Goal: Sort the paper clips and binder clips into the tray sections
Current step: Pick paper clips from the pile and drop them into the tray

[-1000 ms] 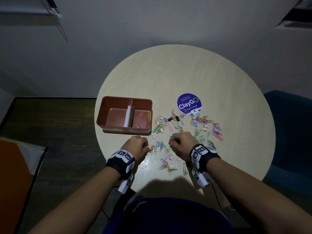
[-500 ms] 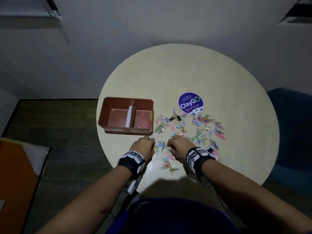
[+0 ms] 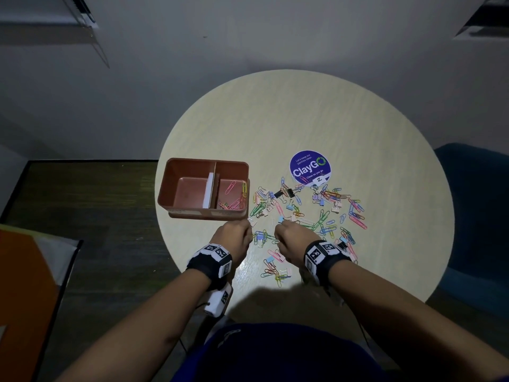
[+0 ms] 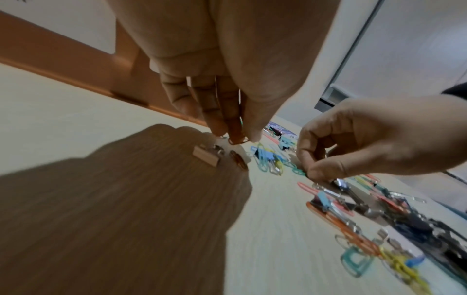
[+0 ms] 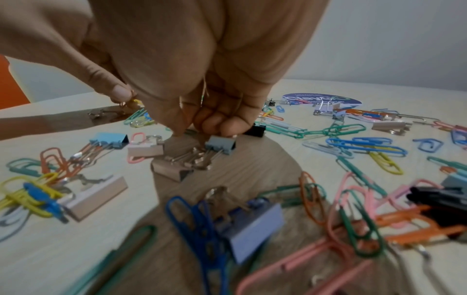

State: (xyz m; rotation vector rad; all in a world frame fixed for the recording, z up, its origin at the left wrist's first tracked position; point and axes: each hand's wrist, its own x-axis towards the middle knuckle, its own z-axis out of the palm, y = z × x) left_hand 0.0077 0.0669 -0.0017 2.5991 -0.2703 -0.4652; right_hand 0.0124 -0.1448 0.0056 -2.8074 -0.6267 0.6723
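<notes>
Sorting at an early stage. The tray point(image 3: 176, 186), a brown box with two sections split by a divider, sits at the left edge of the round table point(image 3: 275, 119). Its right section holds a small number of paper clips point(image 3: 234, 199), pink and yellow among them; its left section shows no clips, only a white strip leaning against the divider. No binder clip is visible in either section.

Most of the work remains. A wide scatter of coloured paper clips and binder clips point(image 3: 316, 213) lies loose on the table to the right of the tray, reaching from near a round purple sticker point(image 3: 309, 168) down to the table's near edge.

The left hand point(image 3: 232, 239) hovers just in front of the tray with its fingers curled; the left wrist view shows the fingertips point(image 4: 252, 131) pinching an orange paper clip point(image 4: 237, 137) above the table, beside a pale binder clip point(image 4: 206, 157) lying flat. The right hand point(image 3: 292, 238) is close alongside, over the near part of the scatter, fingers curled downward; in the right wrist view they close on thin wire, probably a paper clip point(image 5: 203, 95), directly above a grey-blue binder clip point(image 5: 221, 144), though what exactly is gripped cannot be told.
</notes>
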